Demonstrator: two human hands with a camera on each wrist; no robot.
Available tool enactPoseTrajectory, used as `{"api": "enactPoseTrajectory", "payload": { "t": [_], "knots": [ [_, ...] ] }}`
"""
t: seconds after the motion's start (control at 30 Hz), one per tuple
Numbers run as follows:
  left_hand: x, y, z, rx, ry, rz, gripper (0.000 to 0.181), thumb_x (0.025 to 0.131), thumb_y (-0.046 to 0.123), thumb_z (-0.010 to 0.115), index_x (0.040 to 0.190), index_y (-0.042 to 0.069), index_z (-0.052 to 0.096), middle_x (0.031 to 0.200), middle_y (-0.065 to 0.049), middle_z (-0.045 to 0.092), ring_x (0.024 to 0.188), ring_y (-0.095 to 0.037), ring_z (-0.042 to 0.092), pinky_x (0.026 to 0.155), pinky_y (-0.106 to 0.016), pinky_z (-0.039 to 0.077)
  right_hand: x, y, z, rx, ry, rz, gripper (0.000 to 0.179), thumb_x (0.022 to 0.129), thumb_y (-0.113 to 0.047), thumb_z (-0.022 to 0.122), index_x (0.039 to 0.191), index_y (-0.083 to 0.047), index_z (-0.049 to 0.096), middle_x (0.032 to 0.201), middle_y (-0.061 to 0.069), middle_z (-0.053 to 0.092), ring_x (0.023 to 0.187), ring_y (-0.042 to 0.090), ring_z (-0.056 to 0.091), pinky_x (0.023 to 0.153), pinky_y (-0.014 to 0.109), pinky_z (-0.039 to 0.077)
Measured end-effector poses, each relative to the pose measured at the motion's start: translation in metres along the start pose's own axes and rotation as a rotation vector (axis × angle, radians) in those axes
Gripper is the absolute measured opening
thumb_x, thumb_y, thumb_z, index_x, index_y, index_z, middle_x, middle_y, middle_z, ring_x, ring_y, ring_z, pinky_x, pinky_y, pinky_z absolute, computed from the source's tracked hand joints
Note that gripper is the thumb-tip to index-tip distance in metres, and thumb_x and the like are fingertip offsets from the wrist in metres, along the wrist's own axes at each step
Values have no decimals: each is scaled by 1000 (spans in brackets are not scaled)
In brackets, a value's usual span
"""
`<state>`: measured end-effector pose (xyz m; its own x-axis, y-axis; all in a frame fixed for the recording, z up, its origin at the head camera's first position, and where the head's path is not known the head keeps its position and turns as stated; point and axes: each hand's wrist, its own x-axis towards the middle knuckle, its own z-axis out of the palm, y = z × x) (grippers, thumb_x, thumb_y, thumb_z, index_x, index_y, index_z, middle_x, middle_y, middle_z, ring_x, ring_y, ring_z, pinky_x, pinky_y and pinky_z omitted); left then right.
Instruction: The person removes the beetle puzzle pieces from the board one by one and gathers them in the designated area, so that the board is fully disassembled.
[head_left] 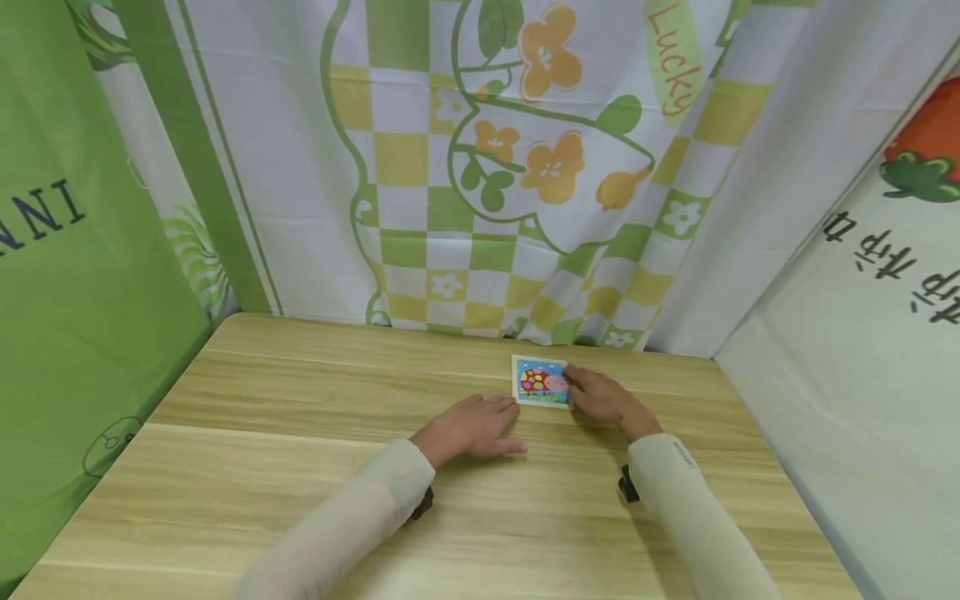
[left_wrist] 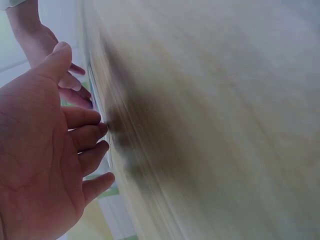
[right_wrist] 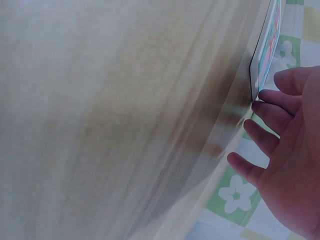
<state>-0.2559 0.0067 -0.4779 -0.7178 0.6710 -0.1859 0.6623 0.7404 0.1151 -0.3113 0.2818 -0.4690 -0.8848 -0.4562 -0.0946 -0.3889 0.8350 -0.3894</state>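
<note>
A small square ladybug picture board (head_left: pixel 542 382) with a pale border lies flat toward the back of the table. My left hand (head_left: pixel 476 427) is palm down at its near left corner, fingers fairly straight and fingertips right at the edge. In the left wrist view, the left hand's (left_wrist: pixel 45 150) palm faces the camera with the fingers spread. My right hand (head_left: pixel 600 396) touches the board's right side, its fingertips overlapping the border. Seen from the right wrist, that hand (right_wrist: pixel 285 140) has loosely bent fingers, and the board (right_wrist: pixel 262 60) stands edge-on past the fingertips.
The light wooden table (head_left: pixel 300 475) extends around both hands. Behind its back edge hangs a green and white checked curtain (head_left: pixel 450 250). A green cloth (head_left: pixel 67 292) lines the left side and a white printed cloth (head_left: pixel 847 333) the right.
</note>
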Motion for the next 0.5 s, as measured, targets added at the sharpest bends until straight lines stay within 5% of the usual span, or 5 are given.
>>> {"api": "enactPoseTrajectory", "payload": {
  "t": [0.27, 0.5],
  "knots": [
    [-20, -8, 5, -4, -10, 24, 84, 103, 69, 36, 162, 9, 32, 166, -7, 29, 152, -21, 25, 121, -44, 23, -4, -5, 6, 5, 7, -67, 51, 108, -17, 46, 153, 8, 41, 156, 28, 39, 143, 48, 36, 117, 58, 27],
    [-40, -9, 7, -10, -14, 38, 83, 103, 67, 40, 161, 8, 34, 166, -7, 30, 152, -24, 26, 121, -46, 24, -10, -14, 9, 40, -19, -40, 52, 108, -23, 48, 154, 0, 45, 156, 26, 41, 143, 48, 36, 116, 60, 28]
  ]
}}
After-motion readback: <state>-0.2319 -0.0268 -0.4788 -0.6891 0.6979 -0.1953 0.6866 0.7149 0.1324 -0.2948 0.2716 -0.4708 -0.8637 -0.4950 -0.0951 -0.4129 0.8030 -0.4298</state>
